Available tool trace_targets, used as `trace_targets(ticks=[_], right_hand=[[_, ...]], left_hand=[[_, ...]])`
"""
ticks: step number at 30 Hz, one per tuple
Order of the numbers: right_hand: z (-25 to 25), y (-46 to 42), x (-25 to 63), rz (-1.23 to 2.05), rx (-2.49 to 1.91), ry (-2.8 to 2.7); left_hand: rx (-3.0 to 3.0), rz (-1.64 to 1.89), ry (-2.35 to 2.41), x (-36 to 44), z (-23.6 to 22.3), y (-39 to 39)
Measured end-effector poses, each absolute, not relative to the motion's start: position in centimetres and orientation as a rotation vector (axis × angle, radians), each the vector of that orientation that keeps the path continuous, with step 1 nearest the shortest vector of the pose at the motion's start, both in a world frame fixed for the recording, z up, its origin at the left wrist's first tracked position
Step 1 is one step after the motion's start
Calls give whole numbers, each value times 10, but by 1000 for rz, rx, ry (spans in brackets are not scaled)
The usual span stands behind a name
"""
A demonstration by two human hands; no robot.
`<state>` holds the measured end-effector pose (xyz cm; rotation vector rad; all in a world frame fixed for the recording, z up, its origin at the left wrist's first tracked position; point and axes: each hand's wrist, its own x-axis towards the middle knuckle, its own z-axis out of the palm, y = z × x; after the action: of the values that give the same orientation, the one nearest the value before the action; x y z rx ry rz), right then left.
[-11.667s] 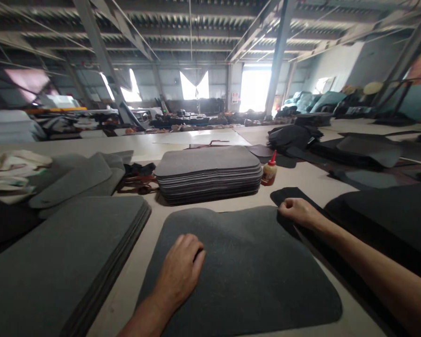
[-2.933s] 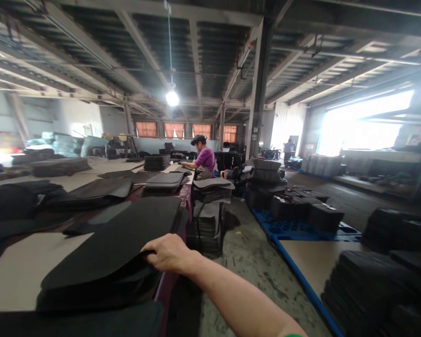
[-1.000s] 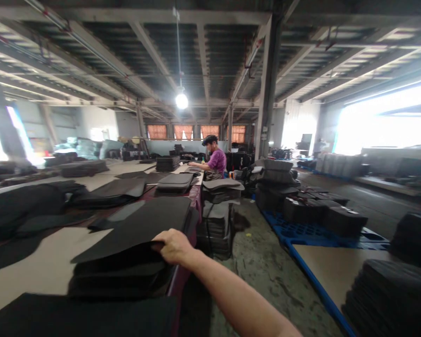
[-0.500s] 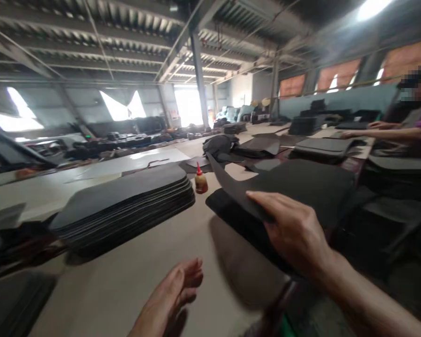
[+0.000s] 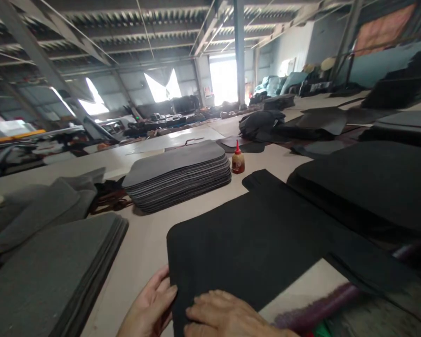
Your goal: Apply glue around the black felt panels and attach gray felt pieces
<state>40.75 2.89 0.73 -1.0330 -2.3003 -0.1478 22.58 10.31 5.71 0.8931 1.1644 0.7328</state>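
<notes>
On tbl (image 5: 145, 243): btl (image 5: 238, 159) w/ brn liq. (image 5: 237, 168); hands (image 5: 149, 302) (image 5: 228, 316) on blk sheet (image 5: 231, 243).

Pale tabletop (image 5: 145, 238) under dark sheet (image 5: 228, 243), grey stacks (image 5: 178, 171), red-capped bottle (image 5: 238, 162) and, perhaps, crumpled fabric (image 5: 261, 125).

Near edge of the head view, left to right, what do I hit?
Grey sheet stack → left hand → right hand → purple strip at the table edge. Black sheet left out, overlaps the right hand.
</notes>
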Motion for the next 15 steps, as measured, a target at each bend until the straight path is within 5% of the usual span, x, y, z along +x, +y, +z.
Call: trace_targets(ticks=[5, 15], right_hand=[[45, 7, 454, 124, -1111, -2114], [16, -14, 537, -371, -1560, -1796]], left_hand=[[970, 807, 1032, 237, 52, 104], [1279, 885, 1436, 166, 51, 119]])
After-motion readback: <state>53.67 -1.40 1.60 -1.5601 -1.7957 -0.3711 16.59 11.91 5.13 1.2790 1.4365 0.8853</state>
